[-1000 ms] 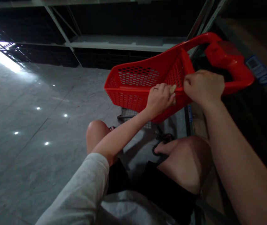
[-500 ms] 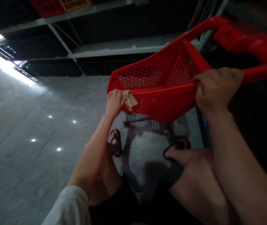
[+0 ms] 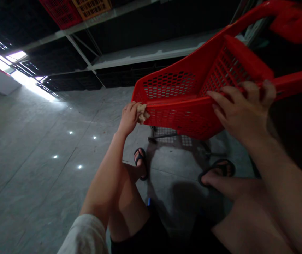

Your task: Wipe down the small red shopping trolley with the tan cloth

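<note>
A red plastic shopping cart (image 3: 185, 114) with perforated sides stands in front of me, tilted in the head view. At the end of its near rim, on the left, my left hand (image 3: 129, 118) is closed on a crumpled beige cloth (image 3: 142, 113), which touches the red plastic. My right hand (image 3: 246, 111) lies on the same rim farther right, close to the handle end. Its fingers are spread apart over the edge, and no loose object shows in it.
A metal shelf rack (image 3: 140, 58) runs behind the cart, with dark crates below and a red crate (image 3: 63, 12) and an orange crate (image 3: 91, 7) above. My sandalled feet are on the grey floor (image 3: 42, 183), beside the cart's wheels.
My right hand has loosened from a closed grip on the rim to spread fingers. The cloth in my left hand has shifted to the rim's end and bunched up. The view has swung slightly.
</note>
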`<control>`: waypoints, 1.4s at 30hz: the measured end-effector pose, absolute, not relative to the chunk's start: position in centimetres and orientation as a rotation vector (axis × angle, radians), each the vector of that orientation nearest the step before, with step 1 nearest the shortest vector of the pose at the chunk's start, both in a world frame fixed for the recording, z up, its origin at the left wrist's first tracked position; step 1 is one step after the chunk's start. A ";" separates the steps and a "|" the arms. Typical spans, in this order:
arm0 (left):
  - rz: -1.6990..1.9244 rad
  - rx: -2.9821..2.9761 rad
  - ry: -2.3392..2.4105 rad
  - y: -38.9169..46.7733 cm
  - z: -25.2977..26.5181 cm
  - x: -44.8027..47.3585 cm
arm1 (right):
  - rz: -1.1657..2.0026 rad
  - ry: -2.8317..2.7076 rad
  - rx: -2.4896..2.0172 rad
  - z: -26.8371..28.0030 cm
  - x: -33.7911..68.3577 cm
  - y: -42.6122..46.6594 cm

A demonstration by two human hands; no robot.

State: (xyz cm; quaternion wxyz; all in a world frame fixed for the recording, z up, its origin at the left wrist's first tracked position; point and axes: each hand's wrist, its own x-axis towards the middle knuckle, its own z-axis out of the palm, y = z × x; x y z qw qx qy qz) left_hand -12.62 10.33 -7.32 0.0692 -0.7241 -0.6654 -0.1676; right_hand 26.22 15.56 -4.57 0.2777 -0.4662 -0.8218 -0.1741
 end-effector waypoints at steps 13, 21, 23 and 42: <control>-0.822 -2.422 -1.773 10.3 -6.6 -2.6 | 0.136 -2.088 -0.972 -5.2 18.0 11.7; -1.627 -2.186 -1.881 11.0 -6.9 -1.5 | 0.448 -1.989 -0.825 -8.6 15.1 10.6; -1.639 -2.222 -1.880 11.0 -6.7 -1.7 | 0.435 -1.911 -0.860 -9.3 14.5 11.1; -0.338 -2.189 -2.027 9.4 -6.2 -10.2 | 0.041 -2.193 -1.038 -8.1 14.8 10.6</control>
